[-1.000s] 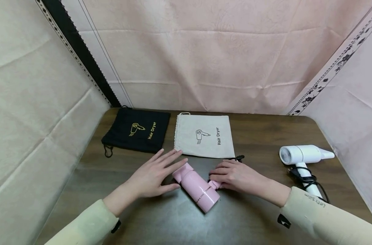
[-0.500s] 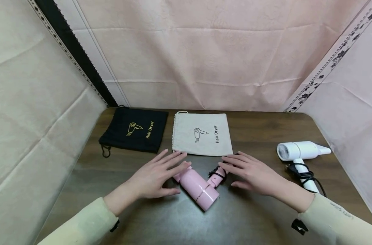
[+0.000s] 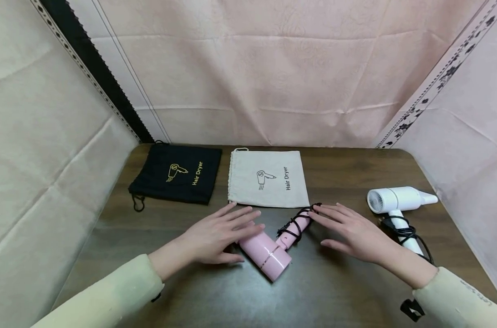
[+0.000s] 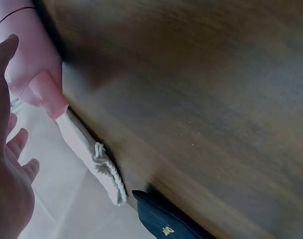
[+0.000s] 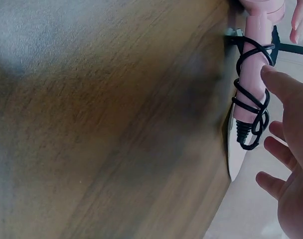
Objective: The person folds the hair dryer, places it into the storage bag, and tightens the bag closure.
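Note:
A pink hair dryer (image 3: 266,255) lies on the table, its handle (image 3: 294,229) pointing up and right with a black cord wound round it. My left hand (image 3: 215,234), fingers spread, hovers over the nozzle end; whether it touches is unclear. Beside the handle's end is my right hand (image 3: 351,232), fingers extended and holding nothing. The left wrist view shows the pink barrel (image 4: 29,45) beyond the thumb. In the right wrist view the corded handle (image 5: 253,74) lies beside the spread fingers of the right hand (image 5: 296,144).
A black drawstring pouch (image 3: 176,174) and a white pouch (image 3: 269,178), both printed "Hair Dryer", lie flat at the back of the brown table (image 3: 347,171). A white hair dryer (image 3: 398,199) with a black cord lies at the right. Cloth (image 3: 248,82) hangs behind.
My right hand has released the pink dryer's handle and moved right, uncovering the wound cord. My left hand has shifted slightly right over the nozzle. The view has shifted a little.

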### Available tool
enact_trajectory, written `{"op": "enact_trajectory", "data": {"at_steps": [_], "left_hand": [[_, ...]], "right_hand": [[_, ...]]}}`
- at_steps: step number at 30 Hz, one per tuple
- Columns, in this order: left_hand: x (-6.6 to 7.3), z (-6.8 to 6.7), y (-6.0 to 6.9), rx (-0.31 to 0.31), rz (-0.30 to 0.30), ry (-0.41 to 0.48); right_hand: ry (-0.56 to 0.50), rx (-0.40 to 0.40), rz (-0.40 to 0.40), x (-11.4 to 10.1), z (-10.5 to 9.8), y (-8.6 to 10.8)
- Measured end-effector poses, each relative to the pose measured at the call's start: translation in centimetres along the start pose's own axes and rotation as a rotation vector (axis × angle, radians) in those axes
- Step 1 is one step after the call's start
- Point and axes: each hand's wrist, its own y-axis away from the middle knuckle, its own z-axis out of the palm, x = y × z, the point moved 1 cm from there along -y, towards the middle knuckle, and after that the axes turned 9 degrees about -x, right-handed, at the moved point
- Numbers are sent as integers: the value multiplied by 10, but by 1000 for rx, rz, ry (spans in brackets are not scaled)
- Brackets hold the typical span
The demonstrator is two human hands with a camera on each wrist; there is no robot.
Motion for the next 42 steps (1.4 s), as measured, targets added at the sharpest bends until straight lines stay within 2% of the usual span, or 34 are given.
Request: {"op": "enact_trajectory", "data": {"at_steps": [13, 18, 29, 38, 42], "left_hand": [[-2, 6, -10, -41, 86, -34], [-1, 9, -15, -24, 118, -39], [1, 11, -20, 10, 166, -91], [6, 19, -25, 40, 162, -159], [10, 23, -26, 48, 166, -154]], "right_hand": [[-8, -20, 118, 0, -1, 6], [-18, -26, 157, -1, 0, 8], [-43, -29, 166, -1, 2, 8], [-70, -45, 191, 1, 3, 5], [-96, -48, 193, 2, 5, 2]]}}
